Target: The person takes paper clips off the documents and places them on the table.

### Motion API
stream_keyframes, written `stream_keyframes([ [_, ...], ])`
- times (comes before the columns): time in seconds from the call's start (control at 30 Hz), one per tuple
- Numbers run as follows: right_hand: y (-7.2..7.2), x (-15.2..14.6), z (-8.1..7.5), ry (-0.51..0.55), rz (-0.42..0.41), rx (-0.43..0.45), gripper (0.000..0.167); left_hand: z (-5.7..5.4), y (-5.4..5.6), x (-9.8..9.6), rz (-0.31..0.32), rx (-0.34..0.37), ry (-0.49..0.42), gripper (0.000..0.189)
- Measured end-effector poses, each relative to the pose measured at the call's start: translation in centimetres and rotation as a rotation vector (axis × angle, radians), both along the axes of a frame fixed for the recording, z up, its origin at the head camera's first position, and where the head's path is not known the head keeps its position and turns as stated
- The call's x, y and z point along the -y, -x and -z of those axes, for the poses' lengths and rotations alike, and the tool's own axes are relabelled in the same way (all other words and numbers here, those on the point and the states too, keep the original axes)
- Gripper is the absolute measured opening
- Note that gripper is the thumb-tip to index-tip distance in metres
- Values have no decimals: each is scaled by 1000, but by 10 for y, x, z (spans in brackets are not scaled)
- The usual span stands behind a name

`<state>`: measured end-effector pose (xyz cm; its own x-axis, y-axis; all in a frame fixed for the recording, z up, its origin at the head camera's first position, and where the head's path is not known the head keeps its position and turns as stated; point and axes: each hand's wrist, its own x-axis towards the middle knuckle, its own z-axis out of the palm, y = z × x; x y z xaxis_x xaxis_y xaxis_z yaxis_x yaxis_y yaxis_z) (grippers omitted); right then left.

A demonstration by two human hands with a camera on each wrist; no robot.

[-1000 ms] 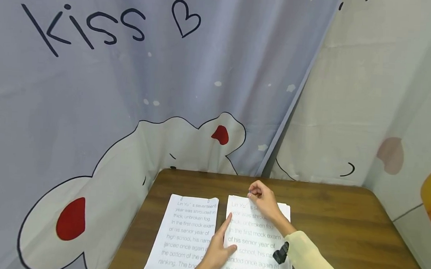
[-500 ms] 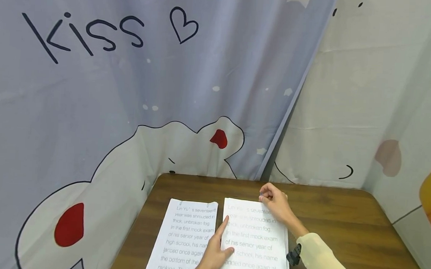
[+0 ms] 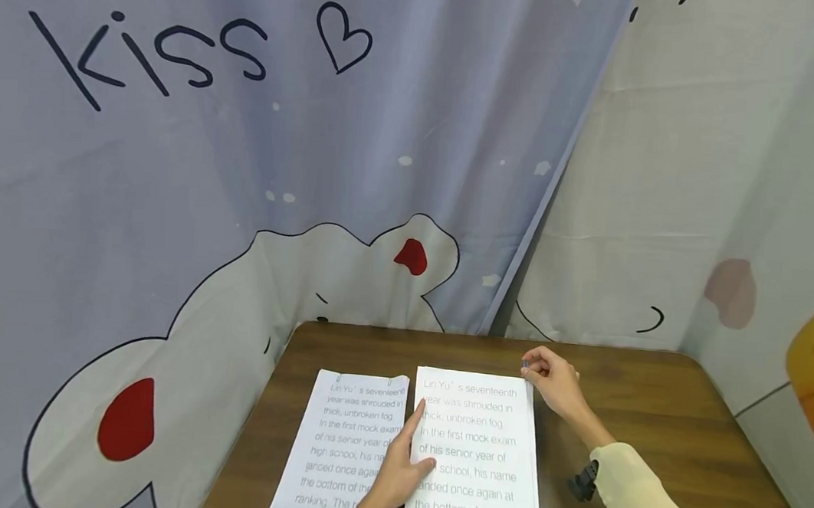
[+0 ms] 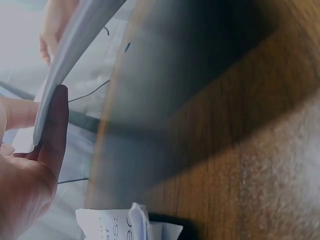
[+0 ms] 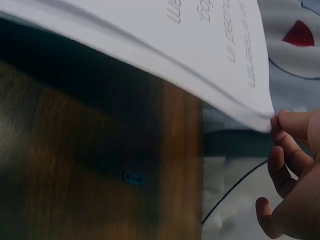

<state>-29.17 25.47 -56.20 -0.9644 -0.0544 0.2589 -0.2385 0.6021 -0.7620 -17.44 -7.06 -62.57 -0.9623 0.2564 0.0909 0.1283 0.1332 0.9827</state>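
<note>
My left hand (image 3: 398,472) grips a stack of printed paper sheets (image 3: 472,457) by its left side, thumb over the front. In the left wrist view the fingers (image 4: 56,125) lie behind the stack, which is raised off the table. At its top right corner my right hand (image 3: 557,385) pinches a small blue paper clip (image 3: 525,364), mostly hidden by the fingertips. The right wrist view shows thumb and index finger meeting right at the paper corner, the other fingers loosely bent.
Left of the held sheets lies a second printed stack (image 3: 341,450) with two clips on its top edge. A loose blue paper clip (image 5: 133,178) lies on the wooden table (image 3: 647,420). Printed curtains (image 3: 386,130) hang behind the table's back edge.
My right hand has slid rightward along the top edge, from near the middle to the right corner, with the small blue clip. The left hand keeps its grip on the stack's left side.
</note>
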Motion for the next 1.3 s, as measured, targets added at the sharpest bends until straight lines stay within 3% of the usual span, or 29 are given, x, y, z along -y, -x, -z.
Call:
stream_keyframes([
  [0.3,-4,-34,9,-13,-2,36,16,-2,2,2,-22,15,21,104],
  [0.63,-16,-67,35,-37,-47,126,14,4,0,-6,-16,30,0,104],
  [0.93,-20,-65,54,-129,-51,172,14,5,0,3,-32,-8,31,104],
  [1.3,-24,-59,68,-231,-37,161,17,8,3,3,-21,30,0,105],
])
